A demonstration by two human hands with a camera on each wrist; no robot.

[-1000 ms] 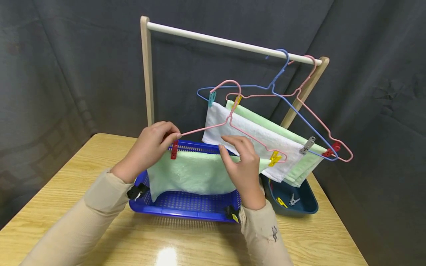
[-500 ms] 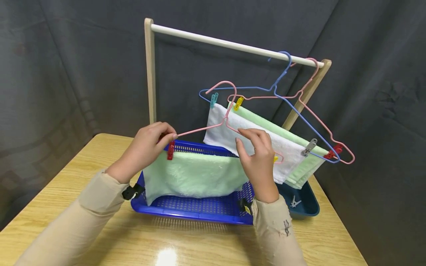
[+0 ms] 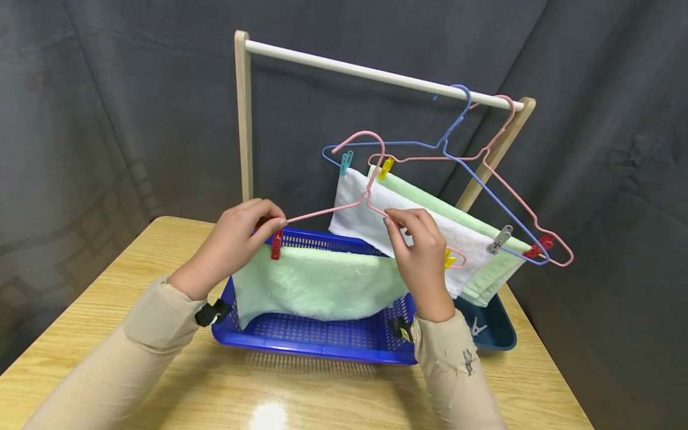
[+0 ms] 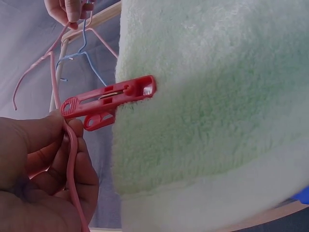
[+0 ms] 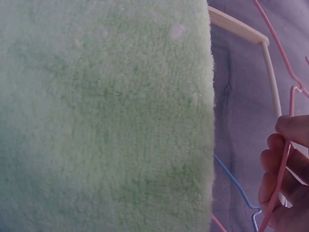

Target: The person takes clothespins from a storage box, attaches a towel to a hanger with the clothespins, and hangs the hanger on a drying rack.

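Observation:
Between both hands hangs a pink hanger with a light green towel clipped along its lower bar. My left hand pinches the hanger's left arm, right beside a red clothespin that bites the towel's edge. On the other side my right hand pinches the sloping right arm between thumb and fingers. A yellow clothespin shows past that hand, partly hidden by it. The hanger's hook points up and is clear of the rod. In the right wrist view the towel fills most of the picture.
Below the towel sits a blue basket. A rack with a white rod stands behind, bearing a blue hanger with a white towel and another pink hanger with a green towel. A dark bin holds clothespins at right.
My right hand has moved right from in front of the green towel and now pinches the hanger's right arm. The hanger has shifted slightly left; my left hand keeps its pinch.

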